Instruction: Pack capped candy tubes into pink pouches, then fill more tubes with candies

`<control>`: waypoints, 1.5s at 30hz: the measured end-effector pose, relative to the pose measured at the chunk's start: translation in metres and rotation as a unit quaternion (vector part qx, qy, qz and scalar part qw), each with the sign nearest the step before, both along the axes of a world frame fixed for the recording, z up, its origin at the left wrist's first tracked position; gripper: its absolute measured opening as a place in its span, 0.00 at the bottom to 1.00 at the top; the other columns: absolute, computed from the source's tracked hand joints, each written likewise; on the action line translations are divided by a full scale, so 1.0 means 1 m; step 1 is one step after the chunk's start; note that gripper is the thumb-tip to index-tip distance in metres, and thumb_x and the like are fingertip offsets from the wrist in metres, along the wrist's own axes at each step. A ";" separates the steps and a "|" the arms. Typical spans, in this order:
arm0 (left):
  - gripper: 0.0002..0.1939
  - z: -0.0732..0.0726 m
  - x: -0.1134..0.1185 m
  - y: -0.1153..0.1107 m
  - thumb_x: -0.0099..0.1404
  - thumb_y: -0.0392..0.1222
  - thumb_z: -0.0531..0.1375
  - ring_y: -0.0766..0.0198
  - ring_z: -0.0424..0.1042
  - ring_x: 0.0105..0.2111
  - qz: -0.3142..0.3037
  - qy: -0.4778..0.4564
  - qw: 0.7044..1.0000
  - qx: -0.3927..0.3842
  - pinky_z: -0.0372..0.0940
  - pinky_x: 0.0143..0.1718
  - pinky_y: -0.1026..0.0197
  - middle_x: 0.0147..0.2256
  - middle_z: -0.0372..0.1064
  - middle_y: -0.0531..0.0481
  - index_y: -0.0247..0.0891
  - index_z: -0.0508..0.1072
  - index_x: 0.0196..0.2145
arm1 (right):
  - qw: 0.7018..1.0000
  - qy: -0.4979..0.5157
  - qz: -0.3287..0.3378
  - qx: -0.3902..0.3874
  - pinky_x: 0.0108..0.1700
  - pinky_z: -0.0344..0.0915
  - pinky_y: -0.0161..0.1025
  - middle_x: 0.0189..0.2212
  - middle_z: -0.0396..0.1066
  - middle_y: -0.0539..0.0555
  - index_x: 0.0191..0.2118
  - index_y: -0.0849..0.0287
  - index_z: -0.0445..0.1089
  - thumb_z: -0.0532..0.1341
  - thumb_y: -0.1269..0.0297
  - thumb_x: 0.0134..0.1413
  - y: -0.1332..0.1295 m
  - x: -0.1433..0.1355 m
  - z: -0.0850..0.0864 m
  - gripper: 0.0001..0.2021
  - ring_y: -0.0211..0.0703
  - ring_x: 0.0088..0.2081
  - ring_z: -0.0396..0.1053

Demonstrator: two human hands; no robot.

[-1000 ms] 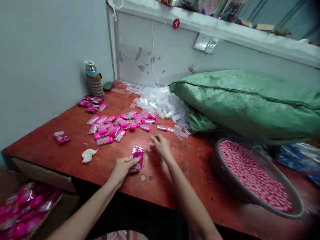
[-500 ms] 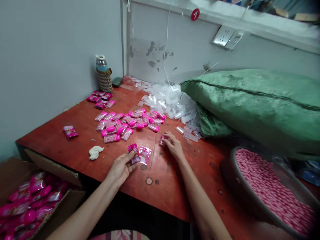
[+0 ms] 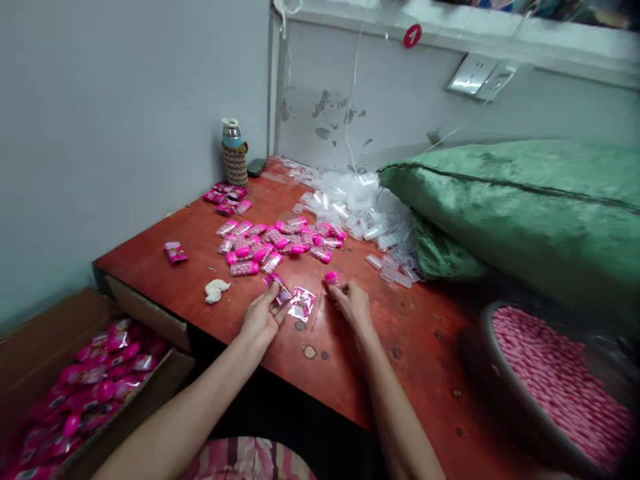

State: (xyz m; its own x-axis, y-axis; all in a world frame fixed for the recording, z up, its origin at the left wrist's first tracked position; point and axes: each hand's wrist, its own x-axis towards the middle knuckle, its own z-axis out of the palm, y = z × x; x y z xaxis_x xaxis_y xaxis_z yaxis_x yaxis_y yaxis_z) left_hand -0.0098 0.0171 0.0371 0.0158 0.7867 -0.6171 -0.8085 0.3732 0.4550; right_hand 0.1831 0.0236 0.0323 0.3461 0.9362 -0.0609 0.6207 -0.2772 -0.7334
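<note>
At eight o'clock, below the edge of the surface (image 3: pixel 420 373), an opened cardboard box (image 3: pixel 170 370) holds a jumble of bright pink packs, part of it passing behind the left forearm. A lone packet (image 3: pixel 175 253) lies at nine o'clock, with a crumpled white scrap (image 3: pixel 217 291) nearer the person. Toward ten o'clock stand a small packet group (image 3: pixel 225 198), a flask in a knitted sleeve (image 3: pixel 235 157) and, just beside it, a dark flat case (image 3: pixel 257 167). The heap of pink-capped filled tubes (image 3: pixel 280 243) spreads just left of centre, directly beyond the left hand (image 3: pixel 263 317), which is at seven o'clock with its grip closed on a pink packet (image 3: pixel 278 288). A shiny sachet (image 3: pixel 303 304) lies flat near six o'clock, between the hands. At five o'clock the right hand (image 3: pixel 355 308) has a narrow grip on a pink-capped tube (image 3: pixel 331 278), mostly hidden by the fingers. Clear plastic tubes (image 3: pixel 360 207) pile up at one o'clock, hemmed in by a bulging green sack (image 3: pixel 515 200) at three that crowds the right side. At four o'clock, a dark basin (image 3: pixel 475 353) holds pink beads (image 3: pixel 555 380).
</note>
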 end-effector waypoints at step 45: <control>0.09 0.004 0.002 -0.014 0.49 0.37 0.64 0.70 0.65 0.17 -0.017 -0.039 0.995 0.086 0.61 0.18 0.69 0.18 0.66 0.53 0.33 0.66 0.24 | 0.930 0.353 0.015 0.099 0.19 0.64 0.30 0.17 0.67 0.45 0.33 0.58 0.60 0.58 0.56 0.48 -0.078 -0.109 0.001 0.11 0.34 0.17 0.65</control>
